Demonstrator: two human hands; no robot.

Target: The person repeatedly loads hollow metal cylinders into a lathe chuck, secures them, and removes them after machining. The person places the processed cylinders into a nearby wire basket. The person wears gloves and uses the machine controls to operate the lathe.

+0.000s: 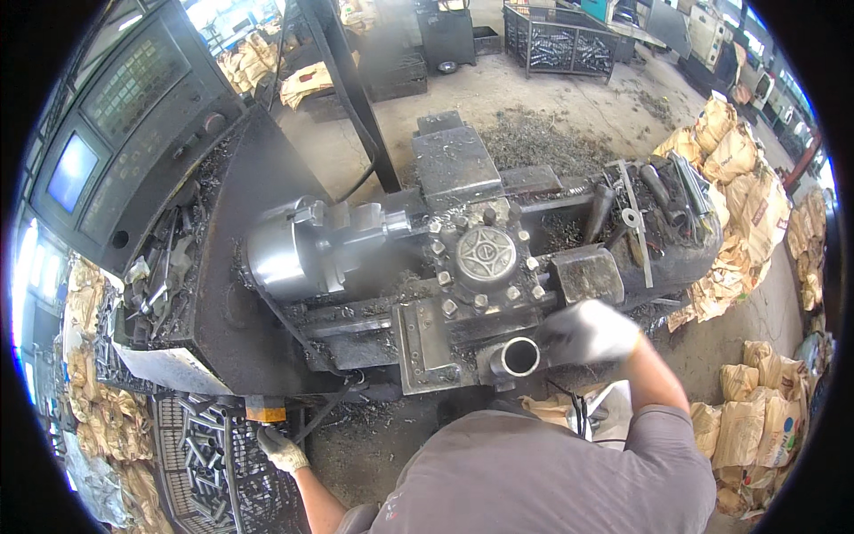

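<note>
My left hand [283, 449], in a soiled white glove, is low at the left beside a wire crate [233, 472] of short metal rods. Its fingertips look dark, and whether they grip anything is unclear. A yellow-orange block [265, 409] is just above that hand. My right hand [592, 335], also gloved, is smeared by motion at the near side of a lathe, right of an upright open metal tube [520, 357]. A bolted tool post [486, 254] with a round cap stands beyond it. To the left, the lathe chuck [289, 254] has a shiny workpiece [384, 222] at its jaws.
A control panel with a lit screen [73, 171] stands at the left. Loose tools [165, 276] lie on the ledge below it. Rods and a cross-shaped handle [632, 218] lie on the lathe's right end. Stacked paper sacks [743, 205] flank it; metal chips [543, 138] cover the floor behind.
</note>
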